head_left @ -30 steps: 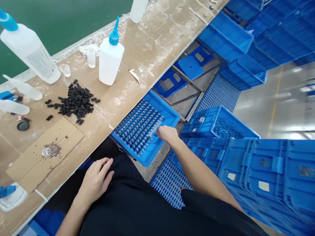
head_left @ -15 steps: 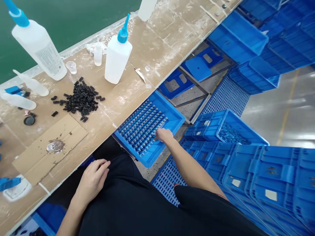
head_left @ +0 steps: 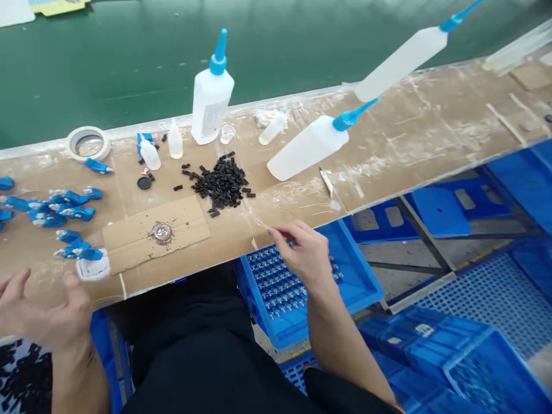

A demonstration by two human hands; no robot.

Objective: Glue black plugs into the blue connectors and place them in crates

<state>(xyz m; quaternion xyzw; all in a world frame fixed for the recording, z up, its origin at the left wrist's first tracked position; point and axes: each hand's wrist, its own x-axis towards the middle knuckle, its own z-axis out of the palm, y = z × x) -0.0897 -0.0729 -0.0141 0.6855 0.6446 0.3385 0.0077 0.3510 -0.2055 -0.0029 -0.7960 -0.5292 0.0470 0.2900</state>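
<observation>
My right hand (head_left: 304, 253) is pinched at the bench's front edge, above the blue tray, with a thin pale stick (head_left: 262, 224) pointing out from its fingertips. Below it, the blue tray (head_left: 364, 287) holds rows of small blue parts with metal ends, partly hidden by my hand and forearm. My left hand (head_left: 47, 310) is at the left front edge with fingers spread, holding nothing. Nearest to it are loose blue parts (head_left: 73, 247) and a small white dish (head_left: 94, 267). Between the hands, a cardboard piece (head_left: 129, 247) bears a dark wet spot with a small round clear dish (head_left: 162, 232).
A heap of black pieces (head_left: 222, 181) lies mid-bench. White bottles with blue nozzles (head_left: 211, 106) stand behind and to its right. A tape roll (head_left: 88, 144) is at the back left. Blue crates (head_left: 431, 345) and a metal frame (head_left: 425, 233) are at the right below.
My right hand has risen from the tray to the bench edge, now pinching a thin stick. My left hand has moved from my lap leftward and opened. The view has turned left.
</observation>
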